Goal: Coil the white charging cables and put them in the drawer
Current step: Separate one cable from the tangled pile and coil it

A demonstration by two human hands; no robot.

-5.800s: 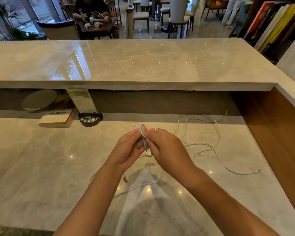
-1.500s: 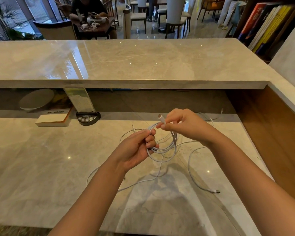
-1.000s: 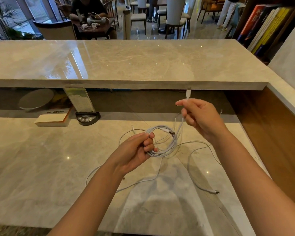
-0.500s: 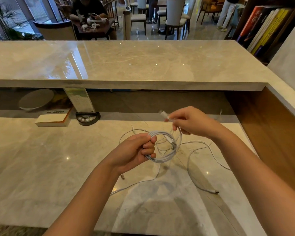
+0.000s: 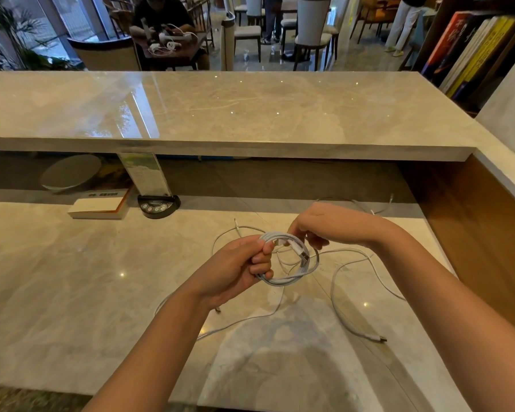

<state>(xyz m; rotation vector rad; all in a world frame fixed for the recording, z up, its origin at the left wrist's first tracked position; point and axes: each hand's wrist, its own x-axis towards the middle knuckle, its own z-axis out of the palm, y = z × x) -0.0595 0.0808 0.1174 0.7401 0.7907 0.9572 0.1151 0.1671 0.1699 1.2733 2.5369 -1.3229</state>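
A white charging cable wound into a small coil point(image 5: 292, 278) hangs above the marble desk. My left hand point(image 5: 235, 270) grips the coil's left side with curled fingers. My right hand point(image 5: 324, 224) pinches the cable's end at the top of the coil, fingers curled down. More loose white cable point(image 5: 354, 319) lies on the desk below and to the right, ending in a plug point(image 5: 378, 339). Another loose strand point(image 5: 375, 208) lies by the back wall. No drawer is in view.
A raised marble counter point(image 5: 250, 114) runs across the back. Under it sit a book point(image 5: 98, 206), a black button device with a card stand point(image 5: 158, 205) and a round plate point(image 5: 69, 173). A wooden side panel point(image 5: 473, 221) bounds the right.
My right hand came down from above and behind the coil and now pinches the cable end against the coil's top. My left hand keeps its grip on the coil.
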